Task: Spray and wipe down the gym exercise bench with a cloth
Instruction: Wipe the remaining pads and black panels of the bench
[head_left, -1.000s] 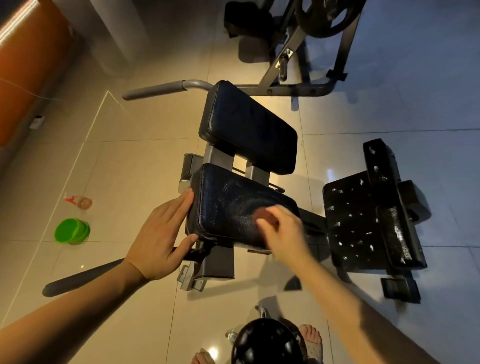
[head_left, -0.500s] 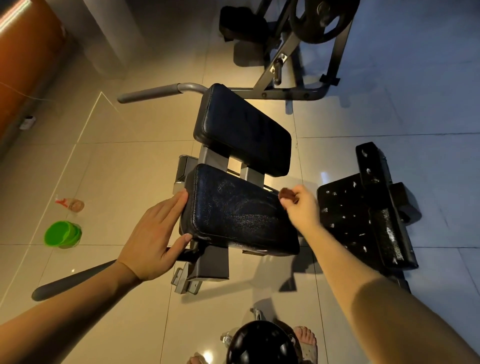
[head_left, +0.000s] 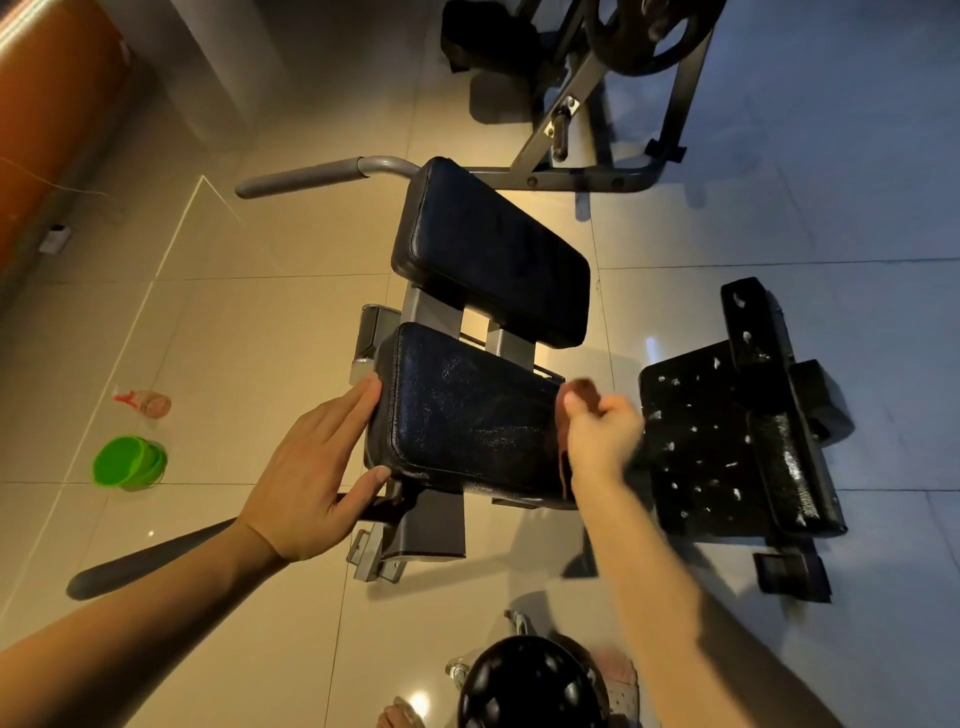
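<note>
The bench has two black padded cushions: a near pad (head_left: 467, 415) with a wet sheen and a far pad (head_left: 493, 254) behind it. My left hand (head_left: 317, 467) lies flat against the near pad's left edge, fingers spread, holding nothing. My right hand (head_left: 597, 436), blurred, is at the pad's right edge, closed on a dark reddish-brown cloth (head_left: 563, 457) that hangs down the pad's side. A spray bottle (head_left: 148, 402) with a red trigger lies on the floor at the left, away from both hands.
A green tub (head_left: 130, 462) sits on the tiled floor at left. A worn black platform (head_left: 727, 441) stands right of the bench. Grey handles (head_left: 311, 176) stick out leftward. A weight rack (head_left: 613, 104) stands behind. A black round pad (head_left: 524, 686) and my feet are below.
My right hand swept the cloth from the middle of the near pad to its right edge, and the cloth now hangs down the side. The left hand stayed on the left edge.
</note>
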